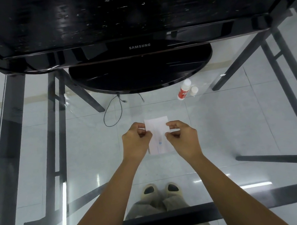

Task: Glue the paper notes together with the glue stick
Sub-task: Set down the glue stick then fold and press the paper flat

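White paper notes [157,130] lie at the middle of the glass table, one over the other. My left hand [136,143] pinches their left edge and my right hand [182,138] pinches their right edge. The upper note reaches past my fingers toward the monitor. A white glue stick [183,90] with a red label lies uncapped at the back right. Its white cap [193,91] sits just to its right. Neither hand touches the glue stick.
A black Samsung monitor [138,46] on a round black stand [142,72] fills the far side of the glass table [87,171]. Black table legs, a floor cable [113,110] and my feet show through the glass.
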`<state>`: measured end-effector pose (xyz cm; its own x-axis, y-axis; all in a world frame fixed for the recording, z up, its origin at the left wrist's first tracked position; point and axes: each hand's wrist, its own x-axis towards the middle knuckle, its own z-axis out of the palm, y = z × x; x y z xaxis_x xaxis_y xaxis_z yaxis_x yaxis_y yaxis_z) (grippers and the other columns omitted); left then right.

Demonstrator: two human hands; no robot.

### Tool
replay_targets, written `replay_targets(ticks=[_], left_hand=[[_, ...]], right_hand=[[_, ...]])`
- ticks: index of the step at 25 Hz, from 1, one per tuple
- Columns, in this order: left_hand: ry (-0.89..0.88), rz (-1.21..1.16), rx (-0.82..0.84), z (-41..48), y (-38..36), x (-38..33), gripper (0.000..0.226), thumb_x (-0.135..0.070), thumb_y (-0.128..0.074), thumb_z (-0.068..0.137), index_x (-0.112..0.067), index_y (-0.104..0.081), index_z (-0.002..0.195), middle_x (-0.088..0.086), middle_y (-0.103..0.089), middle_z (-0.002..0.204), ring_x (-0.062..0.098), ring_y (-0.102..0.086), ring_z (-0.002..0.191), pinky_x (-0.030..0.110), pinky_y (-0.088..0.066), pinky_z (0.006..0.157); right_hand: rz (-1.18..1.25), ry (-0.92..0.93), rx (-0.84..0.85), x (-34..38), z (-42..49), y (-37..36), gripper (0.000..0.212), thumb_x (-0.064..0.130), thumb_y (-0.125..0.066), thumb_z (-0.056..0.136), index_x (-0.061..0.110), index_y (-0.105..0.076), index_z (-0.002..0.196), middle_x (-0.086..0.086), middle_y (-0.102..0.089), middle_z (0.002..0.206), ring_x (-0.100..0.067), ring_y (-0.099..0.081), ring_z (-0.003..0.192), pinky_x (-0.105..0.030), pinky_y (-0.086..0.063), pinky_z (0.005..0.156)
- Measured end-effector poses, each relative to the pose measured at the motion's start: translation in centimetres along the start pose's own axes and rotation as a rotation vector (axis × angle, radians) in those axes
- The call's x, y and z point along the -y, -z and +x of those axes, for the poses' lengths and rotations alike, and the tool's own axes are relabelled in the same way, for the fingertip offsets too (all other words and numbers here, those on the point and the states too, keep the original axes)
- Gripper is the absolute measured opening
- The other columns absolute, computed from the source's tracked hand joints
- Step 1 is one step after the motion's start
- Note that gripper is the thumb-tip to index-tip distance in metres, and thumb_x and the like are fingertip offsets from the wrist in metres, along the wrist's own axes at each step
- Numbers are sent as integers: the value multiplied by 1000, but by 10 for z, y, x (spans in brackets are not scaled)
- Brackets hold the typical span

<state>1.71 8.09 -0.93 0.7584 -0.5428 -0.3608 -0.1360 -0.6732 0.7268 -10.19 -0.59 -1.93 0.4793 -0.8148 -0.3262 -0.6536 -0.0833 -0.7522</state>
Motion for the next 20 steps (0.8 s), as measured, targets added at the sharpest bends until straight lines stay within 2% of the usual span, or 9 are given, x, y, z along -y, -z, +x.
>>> replay_targets(ticks=[3,8,17,20], left_hand=[[3,16,3,1,0,-2,17,-9,-63,80,-9,-62,97,-2,-64,74,1,-54,60,-4,-37,54],[-8,41,-3,1,0,-3,17,-9,-62,81,-7,-61,98,-2,-64,72,5,-54,59,-3,-37,54],[-10,67,-52,1,-7,-4,15,-5,-61,80,-4,-60,95,-9,-54,54,0,-49,50,-3,-35,49],[-23,92,-81,-1,-11,-4,17,-6,-61,82,-3,-58,99,0,-60,57,7,-49,48,3,-39,50]], right_hand=[[-1,0,-12,1,-1,0,27,10,-68,82,14,-65,108,-2,-68,112,-15,-67,84,0,-39,72],[16,-1,-21,4,-2,0,26,9,-68,82,14,-65,108,-2,-68,111,-14,-67,82,-11,-45,78],[-77,27,-28,4,0,-4,26,11,-67,83,14,-65,110,-4,-67,115,-18,-67,85,-14,-44,80],[-130,37,-14,4,1,-5,26,12,-66,85,15,-63,111,-5,-65,115,-12,-62,77,-12,-43,76]])
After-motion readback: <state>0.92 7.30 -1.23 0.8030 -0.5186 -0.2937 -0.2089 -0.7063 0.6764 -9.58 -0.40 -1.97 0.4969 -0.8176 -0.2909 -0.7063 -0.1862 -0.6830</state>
